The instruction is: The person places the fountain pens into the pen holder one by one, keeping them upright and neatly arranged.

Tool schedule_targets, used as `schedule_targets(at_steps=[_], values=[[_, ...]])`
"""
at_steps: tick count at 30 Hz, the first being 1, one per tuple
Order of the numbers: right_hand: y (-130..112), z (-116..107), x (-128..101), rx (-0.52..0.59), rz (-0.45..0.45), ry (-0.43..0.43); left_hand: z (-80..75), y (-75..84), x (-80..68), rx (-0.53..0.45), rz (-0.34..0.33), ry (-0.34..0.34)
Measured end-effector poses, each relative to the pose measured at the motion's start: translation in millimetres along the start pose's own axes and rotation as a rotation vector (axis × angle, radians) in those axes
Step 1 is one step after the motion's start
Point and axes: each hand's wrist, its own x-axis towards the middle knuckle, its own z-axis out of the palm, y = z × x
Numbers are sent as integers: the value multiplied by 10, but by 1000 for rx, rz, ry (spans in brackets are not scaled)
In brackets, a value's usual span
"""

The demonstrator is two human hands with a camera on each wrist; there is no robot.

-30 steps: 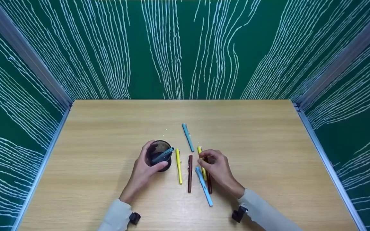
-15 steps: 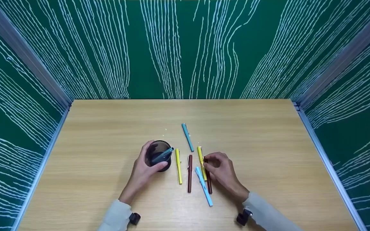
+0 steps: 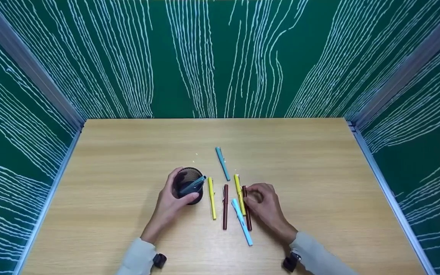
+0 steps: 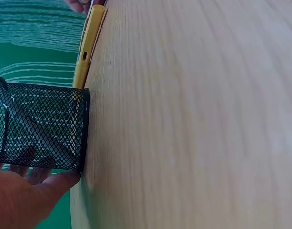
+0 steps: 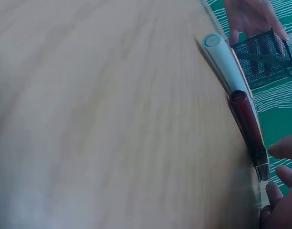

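Right hand point(image 3: 262, 203): has moved down to the dark red pen point(image 3: 247, 208); fingertips curled at its top end, grip not confirmed.
Left hand point(image 3: 174, 200): still grips the mesh cup point(image 3: 188, 185).

Wooden table point(image 3: 128, 152); teal pen point(image 3: 222, 163); green streaked walls point(image 3: 220, 57).

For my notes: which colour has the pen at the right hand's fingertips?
Dark red, maroon pen, beside the right hand; clearest in the right wrist view.

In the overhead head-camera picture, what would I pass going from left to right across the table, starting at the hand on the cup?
left hand → black mesh cup → yellow pen → dark red pen → right hand
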Motion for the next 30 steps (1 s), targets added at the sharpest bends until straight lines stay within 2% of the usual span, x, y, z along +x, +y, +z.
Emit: schedule_targets(at_steps=[9,30], values=[[-2,18,-29,-71,-29,29,-4,-5,6,9,6,-9],[60,-135,-70,-145,17,3,-5,20,-4,13,-3,-5]])
